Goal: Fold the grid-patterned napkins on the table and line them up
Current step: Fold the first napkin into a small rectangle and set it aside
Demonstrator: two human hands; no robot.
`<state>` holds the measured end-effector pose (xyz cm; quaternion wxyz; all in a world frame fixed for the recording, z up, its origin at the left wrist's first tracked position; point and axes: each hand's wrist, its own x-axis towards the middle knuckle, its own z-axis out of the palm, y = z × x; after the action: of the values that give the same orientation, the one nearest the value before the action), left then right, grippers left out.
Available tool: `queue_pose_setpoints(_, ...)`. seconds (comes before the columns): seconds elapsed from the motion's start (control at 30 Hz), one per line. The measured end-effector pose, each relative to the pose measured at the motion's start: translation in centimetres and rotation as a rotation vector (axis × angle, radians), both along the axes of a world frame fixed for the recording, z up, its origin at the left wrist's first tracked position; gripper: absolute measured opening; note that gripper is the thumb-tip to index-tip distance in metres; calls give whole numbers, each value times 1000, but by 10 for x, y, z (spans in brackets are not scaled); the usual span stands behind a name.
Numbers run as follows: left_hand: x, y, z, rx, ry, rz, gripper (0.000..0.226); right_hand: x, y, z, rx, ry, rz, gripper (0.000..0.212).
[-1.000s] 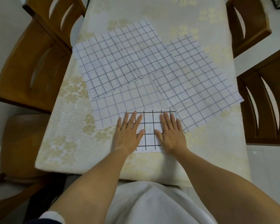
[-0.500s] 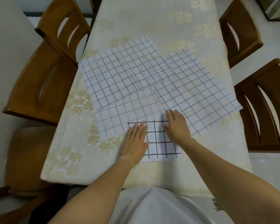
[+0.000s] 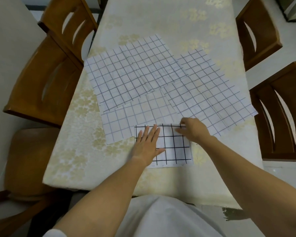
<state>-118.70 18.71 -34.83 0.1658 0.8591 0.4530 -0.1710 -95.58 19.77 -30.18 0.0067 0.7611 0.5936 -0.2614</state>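
Long table (image 3: 161,14) under a cream tablecloth (image 3: 79,159) with pale gold flower print, seen from the near short end. Folded napkin (image 3: 175,147), bold black grid, lies at 6 o'clock on the cloth near the front edge. Left hand (image 3: 146,145) lies flat on its left half, fingers straight and together, pointing to 12. Right hand (image 3: 194,132) is at the napkin's 1 o'clock corner, thumb and curled fingers pinching the far edge there. Three unfolded napkins with fainter grids overlap beyond it: left napkin (image 3: 126,79) at 11, right napkin (image 3: 212,94) at 1, lower napkin (image 3: 126,122) at 10, tucked under both and touching the folded one. Left chairs (image 3: 41,79), wooden, at 9 to 11; right chairs (image 3: 284,108) at 1 to 3; brown padded seat (image 3: 29,159) at 8. Pale floor (image 3: 7,40) at both sides.
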Motion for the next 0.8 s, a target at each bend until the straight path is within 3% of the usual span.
queue_pose_setpoints(0.1, -2, 0, -2, 18, -3, -8, 81, 6, -35, -2, 68, 282, -326, 30)
queue_pose_setpoints(0.17, -2, -2, -6, 28, -6, -5, 78, 1, -57, -7, 2, 381, -391, 27)
queue_pose_setpoints(0.3, 1, -4, -8, 27, 2, -10, 77, -12, -77, -17, 50, 329, -421, 22)
queue_pose_setpoints(0.43, 0, -3, -5, 34, 7, -22, 77, -19, -77, -16, 46, 284, -436, 39)
queue_pose_setpoints(0.8, 0, -12, 1, 64, -36, 16, 71, -49, -71, 13, 244, 330, -404, 31)
